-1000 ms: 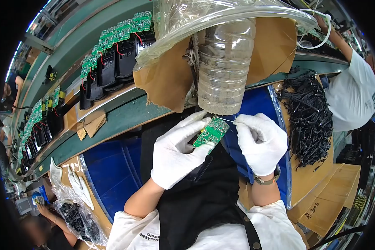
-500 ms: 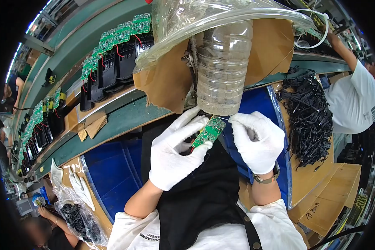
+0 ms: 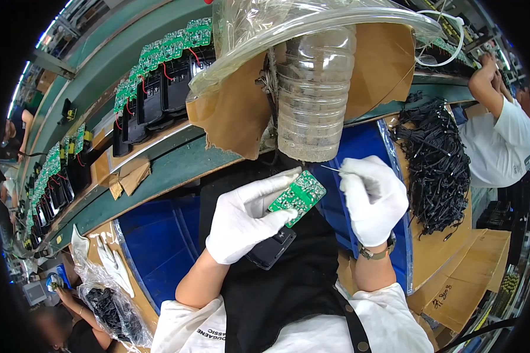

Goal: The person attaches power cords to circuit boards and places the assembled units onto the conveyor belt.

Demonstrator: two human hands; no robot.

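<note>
My left hand [image 3: 241, 220], in a white glove, grips a green circuit board [image 3: 300, 197] by its edge, solder side up. Below the board hangs a black plastic housing half [image 3: 271, 250], partly hidden by that hand; I cannot make out how the two are joined. My right hand [image 3: 372, 200], also gloved, pinches a thin metal rod-like tool [image 3: 331, 169]. Its tip points left, just apart from the board's upper corner. Right above both hands hangs a clear ribbed plastic bottle [image 3: 313, 100] with a dusty bottom.
Torn cardboard [image 3: 229, 117] and clear plastic sheeting [image 3: 318, 23] surround the bottle. Boards with black housings [image 3: 159, 97] line the bench at left. Bundled black cables [image 3: 433, 170] lie right, near a co-worker [image 3: 500, 138]. Blue bins [image 3: 159, 244] flank my lap; another person [image 3: 70, 329] sits lower left.
My left hand has moved slightly down and left, turning the board so more of it shows; the black housing now hangs below. My right hand has drawn back rightward with the tool.
</note>
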